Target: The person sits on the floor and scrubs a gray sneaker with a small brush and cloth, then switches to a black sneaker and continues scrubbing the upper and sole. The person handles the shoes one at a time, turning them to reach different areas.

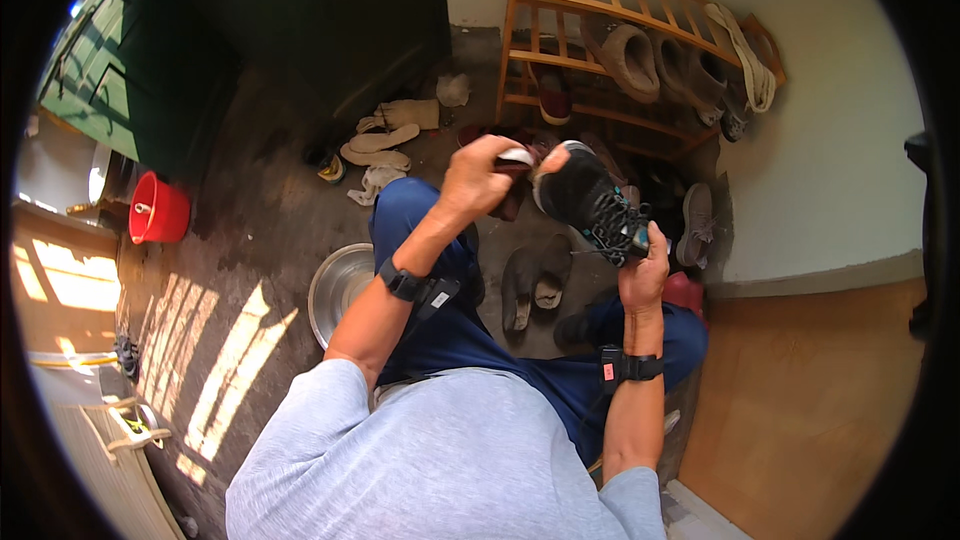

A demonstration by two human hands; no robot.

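My right hand grips a black lace-up sneaker near its ankle opening. The sneaker is tilted, with its toe up and to the left; the toe has an orange-tan patch and the lace area shows blue accents. My left hand is closed around a small object with a white part, close to the sneaker's toe. Fingers hide most of that object, so its kind is unclear. Below the hands, a pair of dark slip-on shoes lies on the floor between my legs.
A wooden shoe rack with fluffy slippers stands ahead by the wall. A metal basin sits beside my left leg. Farther left is a red bucket. Pale insoles and a grey shoe lie on the floor.
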